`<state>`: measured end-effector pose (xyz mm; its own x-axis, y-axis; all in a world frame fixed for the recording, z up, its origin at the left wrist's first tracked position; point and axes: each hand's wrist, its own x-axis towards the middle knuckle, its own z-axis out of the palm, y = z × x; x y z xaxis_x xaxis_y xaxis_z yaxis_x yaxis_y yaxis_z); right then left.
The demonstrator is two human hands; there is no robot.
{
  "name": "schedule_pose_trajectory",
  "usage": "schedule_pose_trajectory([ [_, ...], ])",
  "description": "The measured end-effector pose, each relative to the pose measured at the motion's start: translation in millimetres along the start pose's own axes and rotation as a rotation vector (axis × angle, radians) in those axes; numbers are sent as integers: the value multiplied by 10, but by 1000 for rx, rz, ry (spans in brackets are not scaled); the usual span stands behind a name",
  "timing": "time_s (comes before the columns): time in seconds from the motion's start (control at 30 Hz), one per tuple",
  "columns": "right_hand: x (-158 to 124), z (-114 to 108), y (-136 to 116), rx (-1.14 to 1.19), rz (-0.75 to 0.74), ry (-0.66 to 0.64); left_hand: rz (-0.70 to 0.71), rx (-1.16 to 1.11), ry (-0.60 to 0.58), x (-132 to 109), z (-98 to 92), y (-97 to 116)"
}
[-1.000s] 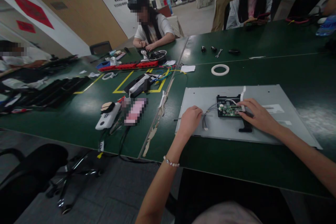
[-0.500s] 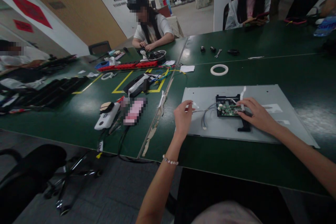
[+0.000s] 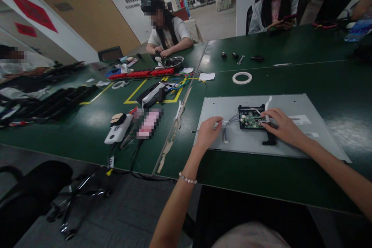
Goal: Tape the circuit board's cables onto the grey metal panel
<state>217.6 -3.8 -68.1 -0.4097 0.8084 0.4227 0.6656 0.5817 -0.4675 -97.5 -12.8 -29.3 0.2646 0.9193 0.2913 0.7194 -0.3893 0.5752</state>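
We look through a single camera worn on the person's head, facing forward and down over the green bench (image 3: 261, 174). Taking the gray panel (image 3: 247, 144) as our landmark, we see its upper face at a slant, from its near side. The left hand (image 3: 208, 131) and right hand (image 3: 279, 122) reach over it, seen close, their forearms entering from our side of it. Nearer than the panel, we catch the wearer's clothing (image 3: 252, 236). Beyond it, our wide view runs past the bench's far side to a seated person (image 3: 171, 33) and a leaning wall (image 3: 87, 7); left of it and nearer, it takes in a chair (image 3: 35, 182).
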Motion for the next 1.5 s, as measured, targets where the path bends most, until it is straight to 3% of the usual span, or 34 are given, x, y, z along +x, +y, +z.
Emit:
schedule_pose_trajectory([
  [0.13,0,-8,-8,-5,0,-11,162,24,-176,-17,-33,65],
  [0.27,9,-11,-17,0,-10,-1,206,91,-220,-28,-58,109],
  [0.5,11,-5,-23,4,0,-2,37,61,-120,-112,-249,-27],
  [0.6,7,-6,-9,14,8,5,11,63,-148,-168,-354,-133],
  [0.67,9,-22,-1,33,22,37,-10,44,-166,-202,-388,-190],
  [0.77,32,-66,-32,55,61,117,-116,79,-78,-241,-389,-233],
  [0.9,118,-68,-222,122,111,167,-187,260,-23,-268,-369,-179],
  [1.03,234,48,-531,273,81,30,-270,328,-73,-288,-379,-66],
  [1.17,342,170,-793,294,1,-57,-334,270,-163,-312,-410,0],
  [1.5,401,259,-1089,378,-29,-58,-347,23,-282,-339,-434,-28],
])
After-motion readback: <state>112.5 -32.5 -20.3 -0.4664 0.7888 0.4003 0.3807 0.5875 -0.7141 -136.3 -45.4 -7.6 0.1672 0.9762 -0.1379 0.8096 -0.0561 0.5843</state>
